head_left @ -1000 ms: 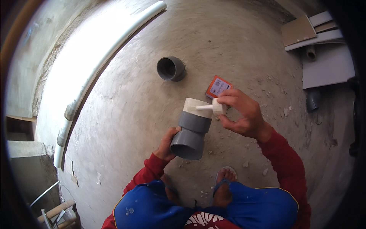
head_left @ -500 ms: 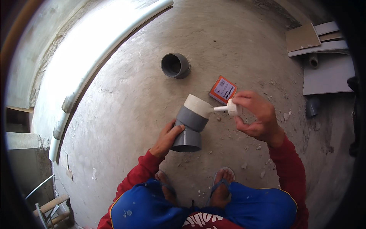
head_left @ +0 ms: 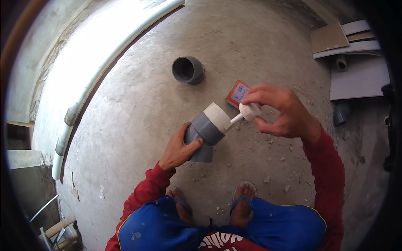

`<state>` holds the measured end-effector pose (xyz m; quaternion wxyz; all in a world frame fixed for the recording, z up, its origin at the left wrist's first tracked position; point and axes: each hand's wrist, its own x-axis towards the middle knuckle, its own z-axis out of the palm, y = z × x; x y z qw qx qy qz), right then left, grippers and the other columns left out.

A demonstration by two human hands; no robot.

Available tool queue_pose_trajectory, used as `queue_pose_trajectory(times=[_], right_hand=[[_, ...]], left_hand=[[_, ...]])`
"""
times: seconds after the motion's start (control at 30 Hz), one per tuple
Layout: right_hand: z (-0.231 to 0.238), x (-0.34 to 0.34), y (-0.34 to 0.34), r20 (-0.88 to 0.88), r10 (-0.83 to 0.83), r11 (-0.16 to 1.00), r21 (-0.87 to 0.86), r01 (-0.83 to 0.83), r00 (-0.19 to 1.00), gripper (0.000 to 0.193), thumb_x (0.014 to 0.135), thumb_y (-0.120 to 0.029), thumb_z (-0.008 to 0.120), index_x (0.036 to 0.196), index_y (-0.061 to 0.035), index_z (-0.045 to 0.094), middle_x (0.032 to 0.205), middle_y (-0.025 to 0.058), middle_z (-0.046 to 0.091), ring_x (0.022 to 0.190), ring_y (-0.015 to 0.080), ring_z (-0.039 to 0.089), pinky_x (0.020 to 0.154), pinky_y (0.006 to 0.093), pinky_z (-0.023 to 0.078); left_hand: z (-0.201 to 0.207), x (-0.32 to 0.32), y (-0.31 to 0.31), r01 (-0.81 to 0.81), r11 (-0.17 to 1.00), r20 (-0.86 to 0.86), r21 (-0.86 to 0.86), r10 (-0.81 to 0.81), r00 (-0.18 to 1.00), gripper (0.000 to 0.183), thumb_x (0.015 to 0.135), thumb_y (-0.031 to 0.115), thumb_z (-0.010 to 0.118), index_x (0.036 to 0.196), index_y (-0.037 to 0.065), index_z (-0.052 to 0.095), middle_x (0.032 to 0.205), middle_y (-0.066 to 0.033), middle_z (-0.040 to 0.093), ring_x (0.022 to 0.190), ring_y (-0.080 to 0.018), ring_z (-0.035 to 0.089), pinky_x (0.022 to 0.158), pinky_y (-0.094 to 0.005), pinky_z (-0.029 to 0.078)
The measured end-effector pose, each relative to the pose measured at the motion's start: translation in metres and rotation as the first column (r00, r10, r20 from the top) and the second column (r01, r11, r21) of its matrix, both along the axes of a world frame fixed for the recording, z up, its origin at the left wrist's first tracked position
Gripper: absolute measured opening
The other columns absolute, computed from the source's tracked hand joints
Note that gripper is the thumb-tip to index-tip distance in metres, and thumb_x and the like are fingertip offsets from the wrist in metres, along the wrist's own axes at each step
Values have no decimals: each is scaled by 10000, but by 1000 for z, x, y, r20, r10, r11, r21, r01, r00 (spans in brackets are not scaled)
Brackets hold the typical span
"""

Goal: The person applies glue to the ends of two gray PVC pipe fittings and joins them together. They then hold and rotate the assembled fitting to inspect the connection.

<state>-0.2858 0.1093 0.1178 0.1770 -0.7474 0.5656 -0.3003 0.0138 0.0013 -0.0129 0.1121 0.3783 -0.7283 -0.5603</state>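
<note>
The left hand (head_left: 179, 149) is clamped around a grey pipe fitting (head_left: 205, 134), its fingers wrapped on the lower barrel, holding it tilted just above the concrete floor (head_left: 138, 96) near the person's feet. A short white pipe stub (head_left: 217, 115) already sits in the fitting's upper socket. The right hand (head_left: 279, 109) has its fingers pinched on a small white cap with a thin applicator (head_left: 247, 113) whose tip touches the stub's rim; it looks like a glue brush, though the view is too small to be sure. Judging from this, the joint is being coated and is well along, while a second grey coupling (head_left: 188, 70) lies untouched farther out on the floor. An orange packet (head_left: 237, 93) lies just beside the right hand.
</note>
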Motion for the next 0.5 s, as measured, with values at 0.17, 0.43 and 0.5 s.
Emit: queue_pose_trajectory(times=[0.17, 0.43, 0.5], right_hand=[[-10, -10, -27, 85, 39, 996, 82, -46, 996, 414, 719, -33, 746, 1132, -52, 722, 1084, 92, 733, 953, 223, 709, 863, 342, 571], [-28, -26, -55, 215, -32, 984, 176, -7, 976, 347, 817, -175, 778, 1123, -23, 721, 932, 86, 746, 792, 157, 711, 767, 309, 597], [-34, -29, -58, 238, -54, 977, 215, 1, 970, 353, 826, -191, 790, 1127, -19, 720, 951, 80, 748, 810, 154, 713, 774, 306, 596]], left_hand=[[10, -4, 2, 71, 983, 15, -172, -69, 997, 721, 796, 343, 740, 1333, -89, 527, 1082, -311, 669, 991, -411, 689, 893, -455, 531], [18, -2, 4, 144, 934, -56, -326, -171, 984, 750, 738, 303, 761, 1348, -54, 509, 1171, -275, 616, 1060, -431, 636, 924, -467, 505], [20, -1, 5, 139, 918, -65, -371, -175, 982, 762, 723, 294, 766, 1354, -44, 506, 1187, -270, 603, 1077, -429, 626, 929, -467, 502]])
